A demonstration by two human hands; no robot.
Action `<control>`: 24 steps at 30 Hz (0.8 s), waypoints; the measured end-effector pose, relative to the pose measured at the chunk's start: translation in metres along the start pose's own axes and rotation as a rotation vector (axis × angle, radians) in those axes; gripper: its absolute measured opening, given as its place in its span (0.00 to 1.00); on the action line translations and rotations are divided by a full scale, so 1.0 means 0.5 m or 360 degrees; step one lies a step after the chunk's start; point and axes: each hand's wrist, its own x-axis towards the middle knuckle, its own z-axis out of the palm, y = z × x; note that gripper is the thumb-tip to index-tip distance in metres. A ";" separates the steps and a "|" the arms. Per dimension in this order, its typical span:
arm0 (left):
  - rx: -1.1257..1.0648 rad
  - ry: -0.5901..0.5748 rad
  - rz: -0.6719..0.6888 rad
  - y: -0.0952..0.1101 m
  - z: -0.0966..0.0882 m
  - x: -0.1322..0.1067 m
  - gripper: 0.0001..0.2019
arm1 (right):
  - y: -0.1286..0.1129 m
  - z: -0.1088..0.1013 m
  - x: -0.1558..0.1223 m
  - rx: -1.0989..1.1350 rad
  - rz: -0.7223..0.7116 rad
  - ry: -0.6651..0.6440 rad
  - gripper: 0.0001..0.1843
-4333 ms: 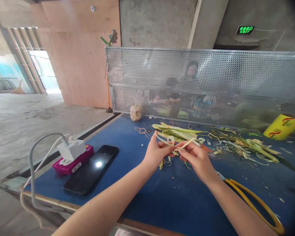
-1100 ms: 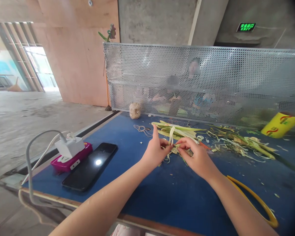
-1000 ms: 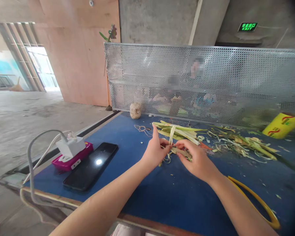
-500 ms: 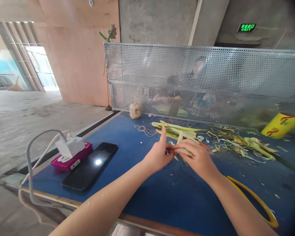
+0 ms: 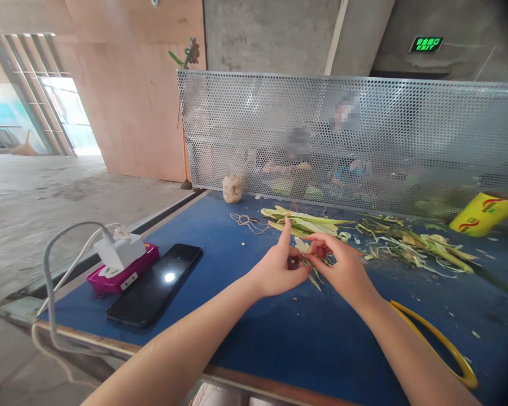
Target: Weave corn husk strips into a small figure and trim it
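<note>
My left hand point(image 5: 276, 269) and my right hand point(image 5: 342, 269) meet over the blue table point(image 5: 254, 332), both pinching a small folded piece of pale green leaf strip point(image 5: 305, 255) between their fingertips. The left index finger points up. Loose ends of the strip hang below the fingers. Behind the hands lies a pile of long leaf strips point(image 5: 305, 224) on the table.
A black phone point(image 5: 156, 283) and a pink power strip with a white charger point(image 5: 121, 260) lie at the left. Yellow-handled scissors point(image 5: 438, 338) rest by my right forearm. Leaf scraps point(image 5: 415, 246), a yellow cup point(image 5: 482, 213) and a perforated metal screen point(image 5: 355, 141) stand behind; people sit beyond it.
The long strip that stood up between my hands is folded down into a small bundle. Both hands have drawn slightly nearer to me and stayed pinched together.
</note>
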 end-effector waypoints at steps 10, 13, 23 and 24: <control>-0.0503 0.0230 -0.0219 0.010 -0.002 0.008 0.47 | 0.010 -0.004 0.005 0.0129 0.0419 0.0495 0.13; -0.0529 0.0278 -0.0258 0.013 -0.002 0.009 0.46 | 0.019 -0.002 0.006 0.0263 0.0597 0.0352 0.16; -0.0221 0.0040 -0.0267 0.018 -0.016 0.019 0.14 | -0.008 -0.018 0.005 0.0320 0.0183 0.0238 0.08; -0.0339 0.0078 -0.0307 0.015 -0.014 0.018 0.19 | -0.012 -0.019 0.005 0.0356 0.0116 0.0200 0.08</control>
